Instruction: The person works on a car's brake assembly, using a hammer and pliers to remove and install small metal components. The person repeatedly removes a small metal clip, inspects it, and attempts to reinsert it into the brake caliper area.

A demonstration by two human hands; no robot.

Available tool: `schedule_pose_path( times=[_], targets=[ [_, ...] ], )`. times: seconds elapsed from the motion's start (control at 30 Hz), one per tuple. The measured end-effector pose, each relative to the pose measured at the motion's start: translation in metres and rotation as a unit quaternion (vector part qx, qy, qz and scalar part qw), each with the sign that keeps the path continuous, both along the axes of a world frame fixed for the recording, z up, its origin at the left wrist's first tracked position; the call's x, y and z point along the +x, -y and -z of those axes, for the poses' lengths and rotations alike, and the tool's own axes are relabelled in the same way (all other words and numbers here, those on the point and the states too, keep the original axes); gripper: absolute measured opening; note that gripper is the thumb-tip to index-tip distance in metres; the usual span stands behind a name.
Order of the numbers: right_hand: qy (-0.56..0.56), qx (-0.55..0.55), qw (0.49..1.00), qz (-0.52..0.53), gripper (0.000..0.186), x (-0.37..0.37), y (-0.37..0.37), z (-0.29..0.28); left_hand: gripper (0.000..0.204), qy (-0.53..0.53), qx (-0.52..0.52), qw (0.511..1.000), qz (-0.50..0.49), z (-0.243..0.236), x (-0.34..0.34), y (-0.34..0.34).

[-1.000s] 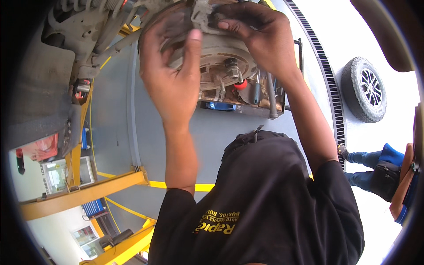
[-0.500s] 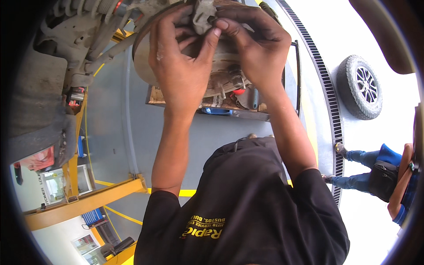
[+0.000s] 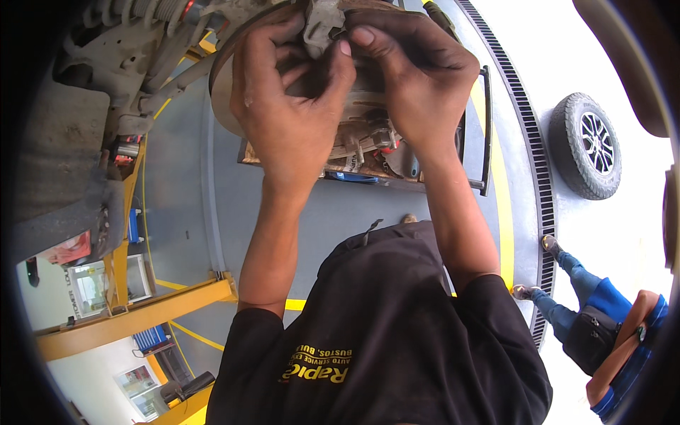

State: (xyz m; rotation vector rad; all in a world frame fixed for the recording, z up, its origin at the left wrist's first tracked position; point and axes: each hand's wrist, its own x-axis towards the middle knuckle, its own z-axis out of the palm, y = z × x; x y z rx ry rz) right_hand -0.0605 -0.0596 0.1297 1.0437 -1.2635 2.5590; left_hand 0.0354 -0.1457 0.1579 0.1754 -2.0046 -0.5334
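Note:
Both my hands are raised at a wheel hub, around a dusty grey metal bracket (image 3: 323, 27) in front of the brake disc (image 3: 225, 95). My left hand (image 3: 290, 117) has its fingers curled round the left of the bracket, and its thumb points up at the bracket's lower right edge. On the other side, my right hand (image 3: 428, 85) is closed, thumb toward its bent fingers beside the bracket; whatever lies between them is hidden. The two thumb tips are close but apart. Wheel studs (image 3: 359, 152) stick out below the hands.
Under the hub stands a tool cart (image 3: 485, 134) with tools on it. A coil spring (image 3: 145, 13) and suspension arms are at upper left. A yellow lift arm (image 3: 142, 319) crosses lower left. Right of the floor grate (image 3: 528, 127) are a loose wheel (image 3: 586, 145) and a person (image 3: 602, 326).
My thumb tips have drawn slightly apart, with my right hand shifted a little to the right. The view has moved a little, and the person at right appears lower and further left.

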Motion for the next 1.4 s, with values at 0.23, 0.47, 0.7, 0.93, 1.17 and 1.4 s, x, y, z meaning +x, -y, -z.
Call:
schedule_pose_path(
  times=[0.23, 0.47, 0.7, 0.93, 1.17, 1.4],
  targets=[
    [-0.024, 0.023, 0.999, 0.037, 0.012, 0.002, -0.002, -0.003, 0.039, -0.008, -0.014, 1.000, -0.020, -0.001, -0.004, -0.003],
    [0.065, -0.054, 0.995, -0.060, 0.015, 0.004, 0.004, 0.003, 0.042, -0.011, 0.013, 0.999, -0.047, -0.002, -0.008, -0.016],
    [-0.067, 0.098, 0.988, 0.095, 0.012, -0.001, -0.009, -0.002, 0.042, -0.046, 0.056, 0.994, -0.079, -0.003, -0.016, -0.026],
    [-0.228, 0.140, 0.957, 0.114, 0.014, -0.025, -0.021, -0.005, 0.039, -0.053, -0.015, 0.995, -0.082, 0.004, -0.012, -0.018],
    [-0.317, 0.116, 0.934, 0.115, 0.023, -0.056, -0.007, -0.008, 0.039, -0.046, -0.008, 0.999, -0.024, -0.001, -0.006, -0.016],
    [-0.407, 0.107, 0.907, -0.013, 0.024, -0.080, -0.011, -0.028, 0.042, -0.037, -0.003, 0.996, -0.086, 0.002, -0.010, -0.016]
  ],
)
